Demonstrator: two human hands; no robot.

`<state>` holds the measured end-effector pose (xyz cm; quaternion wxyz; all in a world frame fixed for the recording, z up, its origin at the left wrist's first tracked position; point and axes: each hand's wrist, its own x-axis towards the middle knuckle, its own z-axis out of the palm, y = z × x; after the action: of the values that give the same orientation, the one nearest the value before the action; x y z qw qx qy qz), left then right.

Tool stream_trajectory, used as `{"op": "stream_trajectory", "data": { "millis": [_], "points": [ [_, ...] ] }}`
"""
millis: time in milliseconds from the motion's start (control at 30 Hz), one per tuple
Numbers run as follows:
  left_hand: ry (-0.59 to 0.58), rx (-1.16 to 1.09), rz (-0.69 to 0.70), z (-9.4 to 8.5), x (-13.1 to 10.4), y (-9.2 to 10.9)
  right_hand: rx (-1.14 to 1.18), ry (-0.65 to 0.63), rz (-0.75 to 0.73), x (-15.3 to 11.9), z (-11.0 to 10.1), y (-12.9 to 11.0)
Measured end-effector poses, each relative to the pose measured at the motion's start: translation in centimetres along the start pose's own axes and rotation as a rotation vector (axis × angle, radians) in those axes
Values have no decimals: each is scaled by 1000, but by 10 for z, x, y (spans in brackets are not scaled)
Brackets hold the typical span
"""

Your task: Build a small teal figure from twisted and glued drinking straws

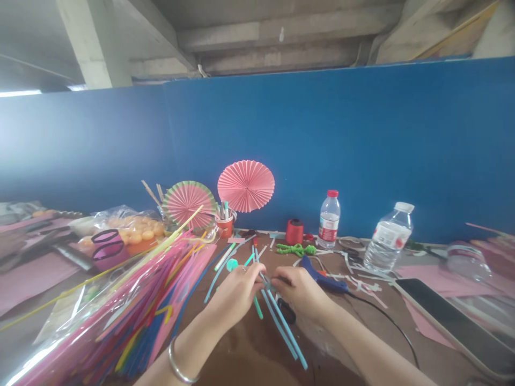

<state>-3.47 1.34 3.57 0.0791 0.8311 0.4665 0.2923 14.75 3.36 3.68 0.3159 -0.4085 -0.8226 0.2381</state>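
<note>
Light blue pipe cleaners run between my hands, their long ends hanging down toward me over the brown tabletop. My left hand, with a silver bangle at the wrist, is closed with thumb and fingers pinching them near their upper part. From the right, my right hand is also closed, its fingertips pinched at the same spot. The exact point of contact is partly hidden by the fingers. Beneath lies a green stick-like piece. Black scissor-like handles show partly under my right hand.
A bag of coloured pipe cleaners fills the left. Right of my hands lie a blue glue gun with its cord, and a tablet. Behind are water bottles, a red thread spool, green cord and pleated paper fans.
</note>
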Motion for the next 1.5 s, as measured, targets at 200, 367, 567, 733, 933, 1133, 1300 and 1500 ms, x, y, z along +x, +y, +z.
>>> {"op": "stream_trajectory", "data": {
  "millis": [200,367,567,733,933,1133,1300,1500],
  "points": [
    [-114,-331,53,-9,-1,7,409,-230,-1,1,-7,6],
    [5,-597,-93,-9,2,12,507,-132,26,1,14,12],
    [189,-653,-195,-7,4,11,212,109,13,-3,25,-1],
    [149,-710,-180,-3,6,14,191,115,23,-3,23,-1],
    [-6,-863,-244,-3,5,20,186,259,20,-1,16,5],
    [-75,-938,-344,-2,5,21,162,244,-86,1,2,5],
    [-16,-1025,-353,5,6,17,147,232,-79,0,-1,4],
    [-45,-907,-290,4,5,19,107,229,-114,-1,-2,1]
  ]
}}
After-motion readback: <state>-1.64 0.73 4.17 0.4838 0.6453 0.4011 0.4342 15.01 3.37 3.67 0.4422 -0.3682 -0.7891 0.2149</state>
